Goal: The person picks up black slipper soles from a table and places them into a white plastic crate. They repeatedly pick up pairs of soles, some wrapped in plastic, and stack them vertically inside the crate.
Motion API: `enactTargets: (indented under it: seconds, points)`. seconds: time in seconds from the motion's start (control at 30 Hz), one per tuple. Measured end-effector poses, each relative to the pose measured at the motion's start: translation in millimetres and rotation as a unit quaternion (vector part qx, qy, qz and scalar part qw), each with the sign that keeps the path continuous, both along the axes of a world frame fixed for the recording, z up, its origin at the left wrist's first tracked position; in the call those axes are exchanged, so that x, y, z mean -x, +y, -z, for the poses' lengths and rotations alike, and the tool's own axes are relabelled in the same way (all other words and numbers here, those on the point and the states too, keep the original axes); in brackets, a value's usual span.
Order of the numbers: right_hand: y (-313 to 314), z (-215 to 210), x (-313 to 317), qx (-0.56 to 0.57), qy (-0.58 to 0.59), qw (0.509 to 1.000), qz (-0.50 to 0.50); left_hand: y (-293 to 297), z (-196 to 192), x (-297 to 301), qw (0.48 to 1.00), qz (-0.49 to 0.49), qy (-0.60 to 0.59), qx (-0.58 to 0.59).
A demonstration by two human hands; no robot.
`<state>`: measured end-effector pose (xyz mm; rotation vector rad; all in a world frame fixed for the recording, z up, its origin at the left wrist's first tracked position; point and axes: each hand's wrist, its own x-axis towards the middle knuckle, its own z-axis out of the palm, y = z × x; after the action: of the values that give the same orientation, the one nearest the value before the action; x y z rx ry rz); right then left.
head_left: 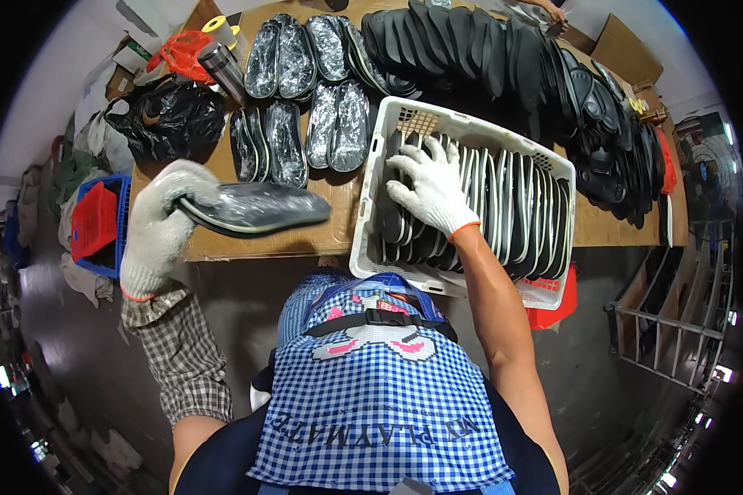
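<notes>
My left hand (167,219), in a white knit glove, is closed on one end of a dark shoe sole (260,208) with a pale rim. A shiny clear film seems to cover it, and it is blurred by motion above the table's near edge. On the right, a white plastic crate (368,194) holds a row of dark, pale-edged soles (508,210) standing on edge. My right hand (433,186), gloved too, lies over the soles at the crate's left end with its fingers spread.
Plastic-wrapped soles (286,144) lie in rows across the brown table (330,235). Bare black soles (470,54) are heaped behind and right of the crate. At left are a black plastic bag (169,120), a metal flask (223,70) and a blue crate (124,223). Another person's hand (551,11) shows at the far edge.
</notes>
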<state>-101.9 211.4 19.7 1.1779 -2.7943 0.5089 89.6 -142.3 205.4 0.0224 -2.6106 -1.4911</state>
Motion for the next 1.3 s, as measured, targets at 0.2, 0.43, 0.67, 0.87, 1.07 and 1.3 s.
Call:
enactTargets:
  seconds: [0.2,0.43,0.67,0.87,1.07,1.3]
  points:
    - [-1,-2,-1,0.011,0.003,1.0,0.0,46,-4,49,0.985,0.165,0.01,0.046]
    - [-1,-1,-3,0.039,0.006,0.999,0.018,65,6,68,0.973,0.227,-0.018,0.04]
    - [-2,-2,-6,0.025,0.003,0.999,0.026,74,13,71,0.975,0.212,-0.054,0.046]
    - [7,7,4,0.044,0.017,0.999,-0.019,74,11,73,0.969,0.235,-0.074,0.024]
    - [26,-25,45,0.132,-0.221,0.964,-0.069,81,21,79,0.965,0.255,-0.049,0.037]
    - [46,-59,-8,0.163,-0.061,0.983,0.063,73,27,72,0.962,0.265,-0.04,0.044]
